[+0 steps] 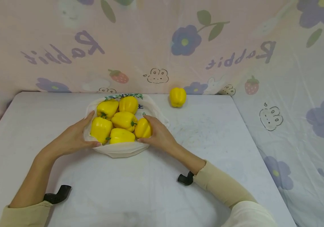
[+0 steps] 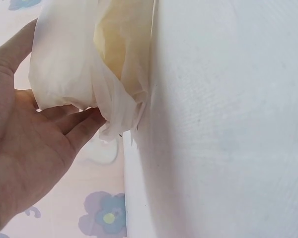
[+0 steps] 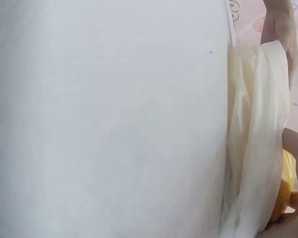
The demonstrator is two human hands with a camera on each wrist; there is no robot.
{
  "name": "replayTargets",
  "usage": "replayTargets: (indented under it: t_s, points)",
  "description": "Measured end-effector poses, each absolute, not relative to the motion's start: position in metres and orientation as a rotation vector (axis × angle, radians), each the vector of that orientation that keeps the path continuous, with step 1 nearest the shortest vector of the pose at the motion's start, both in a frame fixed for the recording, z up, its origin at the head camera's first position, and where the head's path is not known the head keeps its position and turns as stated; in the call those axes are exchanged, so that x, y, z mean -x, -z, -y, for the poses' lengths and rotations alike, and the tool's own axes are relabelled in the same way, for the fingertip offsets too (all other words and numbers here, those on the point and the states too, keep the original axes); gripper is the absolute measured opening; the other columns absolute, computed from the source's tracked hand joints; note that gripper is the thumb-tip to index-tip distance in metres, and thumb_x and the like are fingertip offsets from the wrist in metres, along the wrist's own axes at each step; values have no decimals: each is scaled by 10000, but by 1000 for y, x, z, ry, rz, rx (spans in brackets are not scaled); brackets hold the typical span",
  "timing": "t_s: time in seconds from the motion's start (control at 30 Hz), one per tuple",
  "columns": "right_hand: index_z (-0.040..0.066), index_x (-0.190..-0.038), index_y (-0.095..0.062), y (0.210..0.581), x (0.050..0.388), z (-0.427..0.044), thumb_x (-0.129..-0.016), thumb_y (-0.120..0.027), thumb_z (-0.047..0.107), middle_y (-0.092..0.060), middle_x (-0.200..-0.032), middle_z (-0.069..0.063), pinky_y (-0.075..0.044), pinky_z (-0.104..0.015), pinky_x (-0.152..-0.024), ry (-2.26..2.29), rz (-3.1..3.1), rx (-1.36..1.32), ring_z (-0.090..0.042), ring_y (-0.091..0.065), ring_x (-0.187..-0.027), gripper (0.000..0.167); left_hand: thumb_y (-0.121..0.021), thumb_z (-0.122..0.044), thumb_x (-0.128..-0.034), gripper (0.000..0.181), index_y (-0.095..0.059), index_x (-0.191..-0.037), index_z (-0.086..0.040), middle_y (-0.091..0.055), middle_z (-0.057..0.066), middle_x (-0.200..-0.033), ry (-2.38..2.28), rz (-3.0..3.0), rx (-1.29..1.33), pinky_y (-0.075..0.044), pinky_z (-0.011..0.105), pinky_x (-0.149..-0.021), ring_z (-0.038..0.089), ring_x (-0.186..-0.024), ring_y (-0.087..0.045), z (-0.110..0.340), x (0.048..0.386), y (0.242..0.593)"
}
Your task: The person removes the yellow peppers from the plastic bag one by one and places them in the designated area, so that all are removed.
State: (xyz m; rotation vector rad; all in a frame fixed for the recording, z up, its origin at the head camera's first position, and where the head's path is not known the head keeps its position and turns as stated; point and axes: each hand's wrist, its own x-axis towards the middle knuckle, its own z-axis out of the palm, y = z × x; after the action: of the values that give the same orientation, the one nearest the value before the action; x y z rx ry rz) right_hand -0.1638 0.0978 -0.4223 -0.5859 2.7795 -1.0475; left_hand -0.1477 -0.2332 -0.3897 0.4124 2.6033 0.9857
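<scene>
A thin white plastic bag (image 1: 123,151) lies wide open on the table, with several yellow bell peppers (image 1: 123,121) inside it. My left hand (image 1: 75,134) grips the bag's left side, thumb at the near rim; the left wrist view shows its fingers curled against the crumpled plastic (image 2: 64,54). At the bag's right side, my right hand (image 1: 160,134) holds the rightmost yellow bell pepper (image 1: 144,128) between thumb and fingers. In the right wrist view that pepper (image 3: 287,173) shows only partly behind the bag's wall (image 3: 258,114).
One more yellow bell pepper (image 1: 177,97) stands outside the bag near the table's far edge. The table (image 1: 207,132) has a white cover. A printed cloth (image 1: 139,47) hangs behind it and along the right. Black curved pieces (image 1: 58,194) stick out at both wrists.
</scene>
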Motion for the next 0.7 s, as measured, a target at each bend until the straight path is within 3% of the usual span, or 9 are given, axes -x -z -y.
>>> replayTargets:
  t_s: [0.23, 0.7]
  points:
    - [121, -1548, -322, 424, 165, -98, -765, -868, 366, -422, -1525, -78, -356, -347, -1141, 939, -2808, 621, -208, -428, -1372, 986, -835, -505, -755, 1265, 47, -1600, -177, -91, 244, -1630, -974, -2600, -406, -181, 706, -1112, 505, -1459, -138, 233, 148, 389]
    - [126, -1528, -378, 419, 170, -103, -777, -849, 409, -473, -1503, -58, -361, -351, -1138, 888, -2832, 664, -209, -451, -1365, 931, -823, -526, -758, 1254, 44, -1601, -194, -88, 268, -1623, -1002, -2582, -424, -194, 725, -1094, 514, -1455, -142, 233, 147, 389]
